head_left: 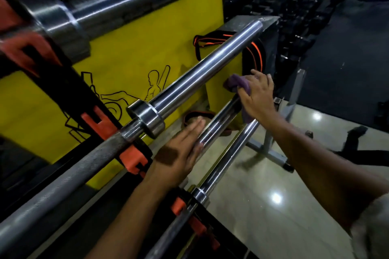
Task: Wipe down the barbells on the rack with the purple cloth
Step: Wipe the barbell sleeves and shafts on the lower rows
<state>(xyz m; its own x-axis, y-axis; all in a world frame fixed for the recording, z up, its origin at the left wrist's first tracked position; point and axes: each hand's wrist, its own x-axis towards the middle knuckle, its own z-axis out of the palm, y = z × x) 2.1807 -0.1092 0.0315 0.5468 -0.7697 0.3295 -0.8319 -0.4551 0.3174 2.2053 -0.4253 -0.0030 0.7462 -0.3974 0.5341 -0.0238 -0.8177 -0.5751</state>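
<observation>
A: Where's the purple cloth [239, 82]?
B: Bunched in ur right hand [255, 95], squeezed on the far tip of the third bar [212, 130].
A: Left hand [179, 153]?
B: Flat, fingers straight, steadying that bar, nearer you than the cloth. You're mid-wipe. Next, prob slide the cloth back toward it.

Your right hand [255, 95] grips the purple cloth [239, 83] against the far end of the third barbell [219, 124] down the rack [134, 159]. Your left hand [179, 153] lies flat, fingers straight, along that same sleeve nearer its collar. Behind stands a yellow wall panel [134, 48] with black line drawings, and an orange-trimmed belt [254, 52] hangs there.
</observation>
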